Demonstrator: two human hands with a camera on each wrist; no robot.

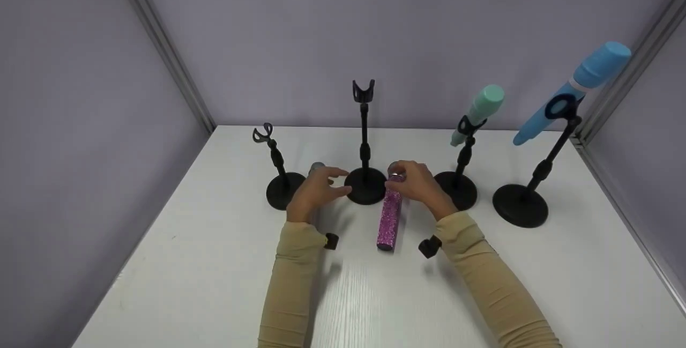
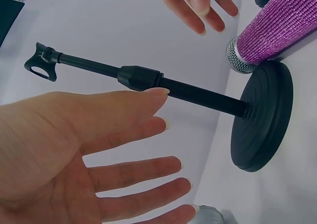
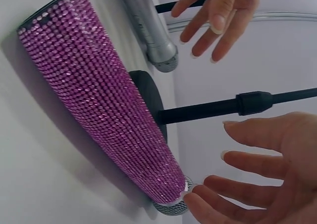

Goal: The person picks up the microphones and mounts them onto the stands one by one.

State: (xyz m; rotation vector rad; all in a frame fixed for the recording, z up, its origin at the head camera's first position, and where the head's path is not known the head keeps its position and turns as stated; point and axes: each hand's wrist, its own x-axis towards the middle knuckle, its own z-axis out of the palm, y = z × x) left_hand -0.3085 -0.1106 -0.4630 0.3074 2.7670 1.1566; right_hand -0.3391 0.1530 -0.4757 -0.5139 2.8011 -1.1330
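Lying beside spread fingers (image 3: pixel 242 190) of right hand (image 1: pixel 420 182): pink microphone (image 1: pixel 390 214); left hand (image 1: pixel 317 190), fingers spread, near middle stand (image 1: pixel 365 150).

Wrinkled tan sleeves (image 1: pixel 286 294) end in cuffs (image 1: pixel 303 236), a small black block (image 1: pixel 332 241) beside each.

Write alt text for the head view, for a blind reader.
A right hand is at the head end of a glittery magenta microphone lying on a white table; the left hand is beside the central, empty black microphone stand. Another empty stand is at left; two stands at right hold a mint-green microphone and a blue microphone.
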